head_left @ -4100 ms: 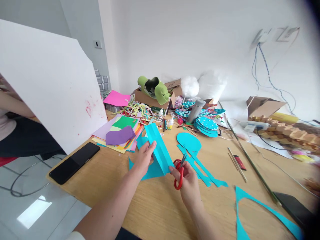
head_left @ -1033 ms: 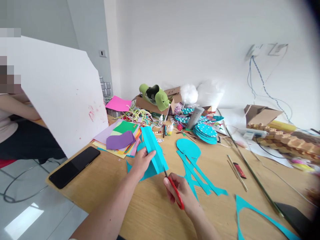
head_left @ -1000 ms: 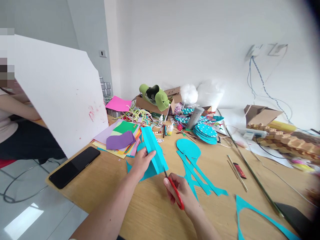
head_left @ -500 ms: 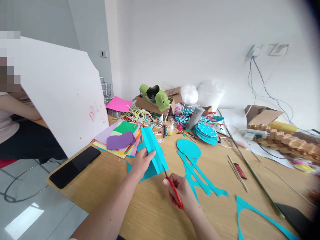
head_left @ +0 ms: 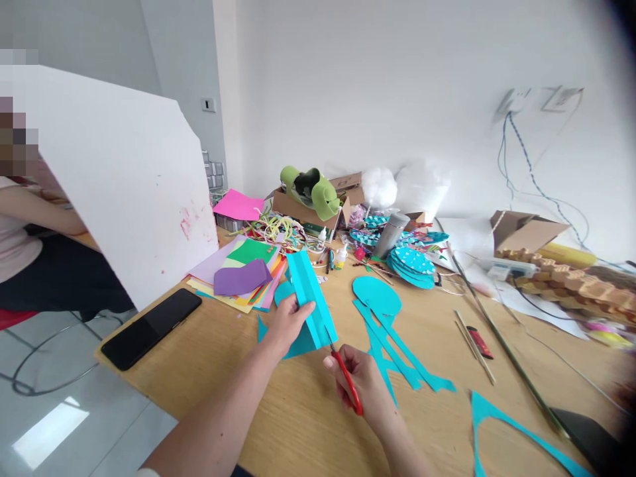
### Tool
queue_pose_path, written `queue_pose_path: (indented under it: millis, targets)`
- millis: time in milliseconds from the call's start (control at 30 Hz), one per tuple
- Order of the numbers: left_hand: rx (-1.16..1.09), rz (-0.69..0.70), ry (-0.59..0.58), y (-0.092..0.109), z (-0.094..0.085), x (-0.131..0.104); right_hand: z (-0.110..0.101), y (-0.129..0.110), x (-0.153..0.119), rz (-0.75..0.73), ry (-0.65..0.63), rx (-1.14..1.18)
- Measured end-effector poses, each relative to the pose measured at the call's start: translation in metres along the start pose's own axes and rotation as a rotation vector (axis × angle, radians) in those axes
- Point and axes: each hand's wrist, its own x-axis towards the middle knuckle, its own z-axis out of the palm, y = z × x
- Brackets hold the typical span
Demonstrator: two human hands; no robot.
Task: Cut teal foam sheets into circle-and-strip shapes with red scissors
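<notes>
Pinched between the thumb and fingers of my left hand (head_left: 288, 323) is a folded strip of turquoise paper (head_left: 309, 291), held up off the table. My right hand (head_left: 362, 379) grips red-handled scissors (head_left: 348, 381), whose blades are at the strip's lower end. Part of the blades is hidden by the paper. Beneath and behind the strip lie more turquoise pieces, partly covered. To the right, a turquoise paper circle (head_left: 376, 295) lies by several narrow turquoise strips (head_left: 412, 358). A curved turquoise offcut (head_left: 517, 424) rests at the near right.
A black phone (head_left: 152, 328) lies at the left table edge, near stacked coloured papers (head_left: 242, 277). Behind are a metal can (head_left: 392, 233), dotted turquoise discs (head_left: 411, 265) and a cardboard box (head_left: 298, 204). A long stick (head_left: 501, 338) crosses the right side. Someone sits behind a white board (head_left: 124, 179).
The view has shifted slightly, moving the surroundings a little to the right. Both hands keep their hold, and the scissors stay at the strip's lower end.
</notes>
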Motion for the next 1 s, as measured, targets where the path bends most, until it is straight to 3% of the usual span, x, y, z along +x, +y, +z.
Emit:
queue_pose_path:
  millis: [533,1000]
  targets:
    - [-0.032,-0.012,-0.078,-0.0019,0.0036,-0.0024,0.0015,-0.0045,-0.0027,-0.021,0.010,0.001]
    - [0.013,-0.015,-0.063,0.0004,0.0076,-0.0062,0.0021,-0.0013,-0.0004,-0.001,0.044,-0.046]
